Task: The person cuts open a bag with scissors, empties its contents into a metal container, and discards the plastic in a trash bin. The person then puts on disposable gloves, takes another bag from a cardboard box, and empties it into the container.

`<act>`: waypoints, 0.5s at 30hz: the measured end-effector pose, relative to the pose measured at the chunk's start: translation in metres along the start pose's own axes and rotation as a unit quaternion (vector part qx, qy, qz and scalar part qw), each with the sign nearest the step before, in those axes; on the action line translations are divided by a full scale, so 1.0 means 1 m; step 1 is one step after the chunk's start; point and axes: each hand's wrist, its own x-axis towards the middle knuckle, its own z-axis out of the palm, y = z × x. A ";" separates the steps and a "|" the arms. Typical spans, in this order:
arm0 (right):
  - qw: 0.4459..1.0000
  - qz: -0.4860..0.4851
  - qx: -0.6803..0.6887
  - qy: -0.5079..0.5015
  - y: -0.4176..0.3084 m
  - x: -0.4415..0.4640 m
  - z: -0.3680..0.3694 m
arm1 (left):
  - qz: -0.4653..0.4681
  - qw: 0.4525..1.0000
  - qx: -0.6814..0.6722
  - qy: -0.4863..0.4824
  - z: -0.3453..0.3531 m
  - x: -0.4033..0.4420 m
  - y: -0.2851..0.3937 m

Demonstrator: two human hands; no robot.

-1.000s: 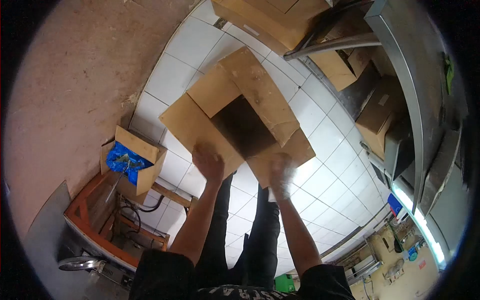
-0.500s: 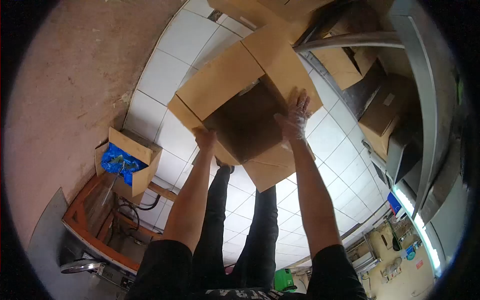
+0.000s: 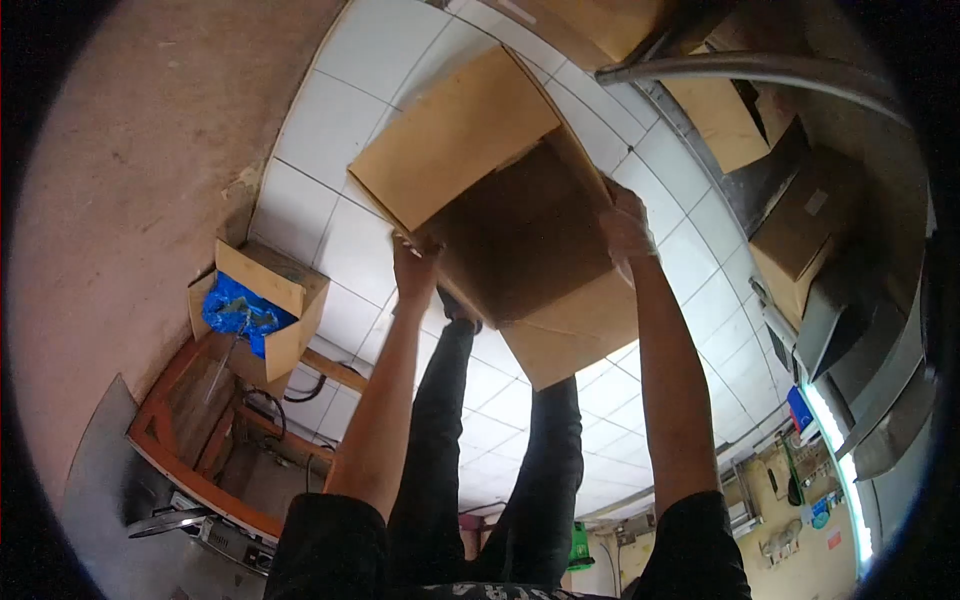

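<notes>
A large cardboard box point(image 3: 540, 220) hangs between my hands above the tiled floor, its open top facing me and its inside dark. One flap stands out at the far side and one at the near side; the side flaps are upright. My left hand point(image 3: 415, 262) grips the left side edge, thumb toward the opening. On the right side edge, my right hand point(image 3: 627, 222) is closed, with a thin clear glove on it. No contents can be made out in the dark interior.
A smaller box point(image 3: 290, 340) with blue plastic point(image 3: 240, 310) sits at left by an orange-brown frame point(image 3: 160, 395). More boxes point(image 3: 805, 220) lie at right, under a curved metal bar point(image 3: 750, 66). A wall point(image 3: 150, 150) runs along the left.
The side flaps have been raised from splayed out to upright. My right hand went from spread on a flap to gripping the right side. My left hand now holds the left side.
</notes>
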 end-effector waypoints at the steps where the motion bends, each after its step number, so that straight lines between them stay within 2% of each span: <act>1: 1.000 -0.006 0.003 0.003 0.004 0.006 0.001 | 0.072 0.970 0.165 0.161 0.006 -0.006 0.022; 2: 0.998 -0.043 -0.038 0.019 0.018 0.011 0.002 | 0.136 0.885 0.318 0.312 0.011 -0.013 0.051; 3: 0.993 -0.075 -0.081 0.033 0.028 0.012 0.002 | 0.138 0.886 0.317 0.310 0.006 -0.013 0.070; 5: 0.993 -0.084 -0.065 0.041 0.025 0.004 -0.001 | 0.266 0.852 0.416 0.175 -0.010 -0.004 0.098; 6: 0.994 -0.093 -0.046 0.047 0.024 0.002 0.000 | 0.264 0.851 0.419 0.177 -0.017 0.004 0.105; 8: 0.995 -0.092 -0.016 0.036 0.022 0.004 0.002 | 0.235 0.802 0.540 0.101 -0.033 0.027 0.122; 9: 0.996 -0.087 0.011 0.029 0.023 0.004 0.002 | 0.234 0.800 0.543 0.101 -0.052 0.038 0.125; 10: 0.996 -0.084 0.012 0.028 0.025 0.003 0.004 | 0.315 0.816 0.484 0.032 -0.078 0.049 0.125; 11: 0.994 -0.072 0.076 0.016 0.026 0.001 0.007 | 0.392 0.820 0.415 -0.040 -0.093 0.053 0.131; 12: 0.989 -0.058 0.139 0.008 0.028 -0.003 0.009 | 0.337 0.889 0.306 -0.049 -0.117 0.048 0.161; 13: 0.989 -0.051 0.138 0.011 0.034 -0.005 0.011 | 0.284 0.940 0.182 -0.046 -0.141 0.043 0.190; 14: 0.993 -0.079 0.088 0.027 0.041 -0.003 0.014 | 0.240 0.968 0.053 -0.053 -0.179 0.074 0.194; 15: 0.993 -0.097 0.063 0.031 0.038 -0.003 0.015 | 0.346 0.937 0.042 0.016 -0.186 0.098 0.203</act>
